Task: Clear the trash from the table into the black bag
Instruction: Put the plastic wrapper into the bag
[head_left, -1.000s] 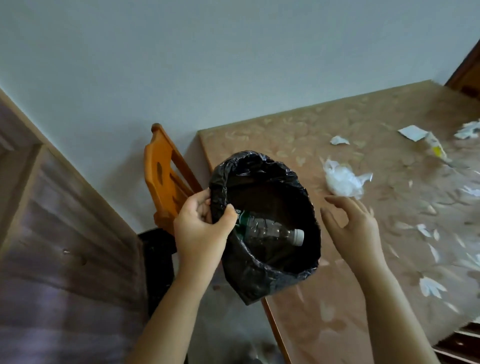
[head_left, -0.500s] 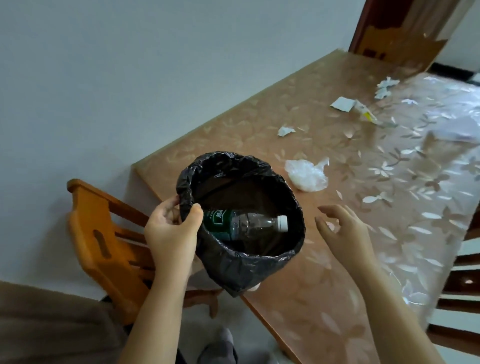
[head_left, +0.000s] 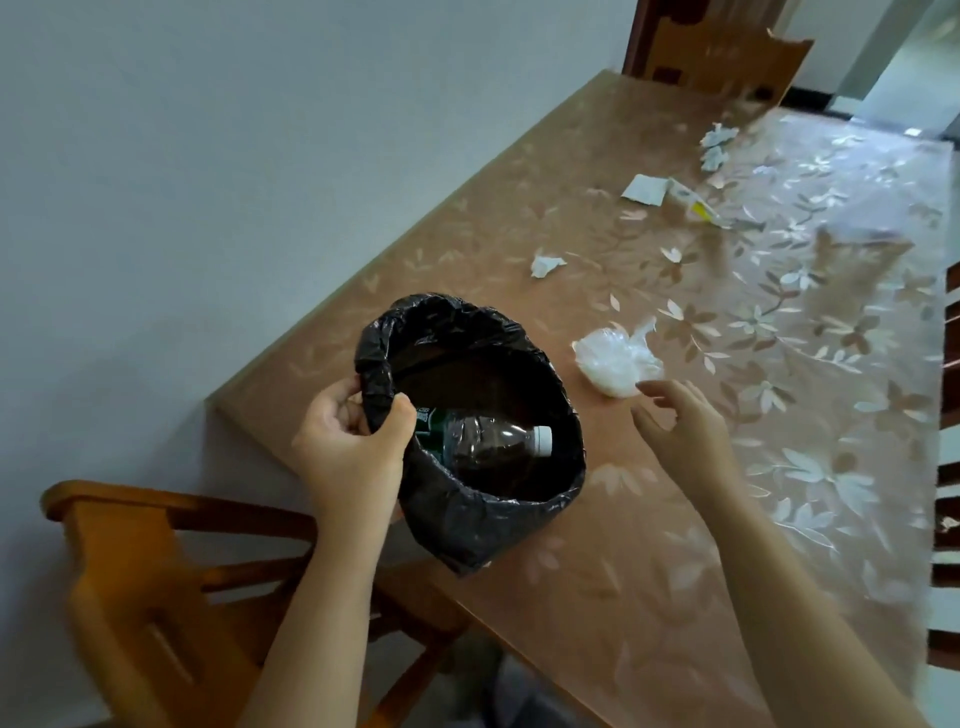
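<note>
While my left hand pinches the crinkled rim of the glossy black plastic bag, held above the worktop's corner, a clear ribbed plastic bottle lies inside. My right hand hovers with fingers spread and empty, just beside a crumpled translucent white plastic wad on the floral worktop.

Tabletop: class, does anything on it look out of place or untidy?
Yes. Litter is scattered across the table: a crumpled clear plastic wrap by the right hand, a small paper scrap, a torn wrapper, and crumpled paper farther back.
</note>
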